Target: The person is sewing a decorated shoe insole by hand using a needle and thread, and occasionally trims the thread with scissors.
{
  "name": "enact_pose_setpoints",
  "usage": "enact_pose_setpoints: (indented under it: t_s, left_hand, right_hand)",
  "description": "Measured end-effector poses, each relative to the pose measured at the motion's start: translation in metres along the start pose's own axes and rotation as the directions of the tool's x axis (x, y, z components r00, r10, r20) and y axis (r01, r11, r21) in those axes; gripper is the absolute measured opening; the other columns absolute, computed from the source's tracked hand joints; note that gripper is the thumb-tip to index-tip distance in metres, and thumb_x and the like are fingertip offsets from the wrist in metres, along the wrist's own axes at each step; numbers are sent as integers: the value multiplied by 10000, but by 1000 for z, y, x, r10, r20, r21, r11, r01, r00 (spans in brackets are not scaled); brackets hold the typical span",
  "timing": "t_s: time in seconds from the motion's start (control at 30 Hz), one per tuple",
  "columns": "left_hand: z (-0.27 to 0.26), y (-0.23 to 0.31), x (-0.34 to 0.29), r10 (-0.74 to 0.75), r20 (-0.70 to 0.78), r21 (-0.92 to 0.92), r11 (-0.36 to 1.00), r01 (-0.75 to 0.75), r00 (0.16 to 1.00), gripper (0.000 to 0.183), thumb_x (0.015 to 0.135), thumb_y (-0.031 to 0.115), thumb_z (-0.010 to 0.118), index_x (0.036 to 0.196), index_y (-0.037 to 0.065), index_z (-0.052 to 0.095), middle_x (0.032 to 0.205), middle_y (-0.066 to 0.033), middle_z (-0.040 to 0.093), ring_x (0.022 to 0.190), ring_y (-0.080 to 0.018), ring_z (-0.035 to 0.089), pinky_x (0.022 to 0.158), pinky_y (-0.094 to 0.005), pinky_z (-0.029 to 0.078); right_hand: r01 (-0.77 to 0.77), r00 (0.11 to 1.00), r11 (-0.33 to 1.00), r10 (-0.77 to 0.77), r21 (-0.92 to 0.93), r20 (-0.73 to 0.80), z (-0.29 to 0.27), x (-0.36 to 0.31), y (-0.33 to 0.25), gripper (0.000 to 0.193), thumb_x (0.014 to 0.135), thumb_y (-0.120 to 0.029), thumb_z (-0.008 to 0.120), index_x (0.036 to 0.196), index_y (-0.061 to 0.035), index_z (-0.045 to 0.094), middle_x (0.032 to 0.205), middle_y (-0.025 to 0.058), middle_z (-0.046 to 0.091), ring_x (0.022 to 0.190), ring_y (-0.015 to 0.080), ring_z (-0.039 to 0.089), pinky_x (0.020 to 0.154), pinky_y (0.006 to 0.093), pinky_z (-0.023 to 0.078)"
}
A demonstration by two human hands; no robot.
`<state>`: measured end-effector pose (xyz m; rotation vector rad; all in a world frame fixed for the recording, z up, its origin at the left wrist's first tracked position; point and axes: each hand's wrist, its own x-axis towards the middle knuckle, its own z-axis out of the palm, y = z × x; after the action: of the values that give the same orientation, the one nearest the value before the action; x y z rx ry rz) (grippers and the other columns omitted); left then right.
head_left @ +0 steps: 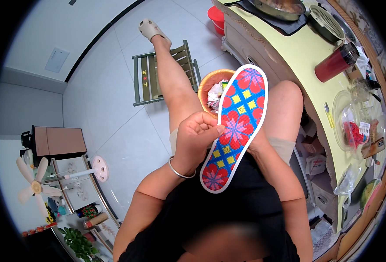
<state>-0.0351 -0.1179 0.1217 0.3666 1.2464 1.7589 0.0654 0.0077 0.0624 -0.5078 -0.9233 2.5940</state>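
A cross-stitched insole [237, 127] with a white rim and red flowers, yellow squares and blue ground is held up over my lap, tilted with its toe end away from me. My left hand [197, 134], a bangle on its wrist, is closed at the insole's left edge. Its thumb tip lies over the patterned face and the other fingers curl beside the edge. From the right, my right hand [255, 142] supports the insole from behind; most of its fingers are hidden there. No needle or thread can be made out.
Beyond the insole stands a round bin [205, 83] with crumpled waste. My leg crosses a folding stool [145, 78]. The table [304, 61] on the right carries a red flask [336, 62], small snips [329, 114], a plastic container [344, 114], and a pan [280, 9]. A fan [36, 187] stands left.
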Motion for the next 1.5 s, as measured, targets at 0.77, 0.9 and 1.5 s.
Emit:
enact_pose_setpoints:
  t_s: [0.77,0.9,1.5]
  left_hand:
    - [-10,-13,11,262,-116,196,952,-237,958,98,818,-77,629,870,-32,559,805,-67,631,704,-71,603,640,-187,499]
    - [-26,-8,16,317,-226,252,932,-260,921,89,810,-76,630,815,-26,557,767,-73,635,668,-75,601,615,-194,495]
    - [-13,2,7,271,-158,120,960,-254,949,98,811,-75,634,830,-20,554,814,-102,646,707,-97,623,645,-195,504]
  right_hand:
    - [739,575,223,-699,-636,425,45,-22,-42,88,824,-1,623,897,-12,577,941,129,646,814,256,613,748,350,496]
    - [559,822,817,-569,142,37,35,-47,-104,65,946,-41,451,986,8,469,867,140,569,656,184,555,648,335,527]
    - [573,551,-186,-634,-798,543,49,-15,-36,149,696,21,664,830,-27,619,675,96,564,609,253,576,533,339,468]
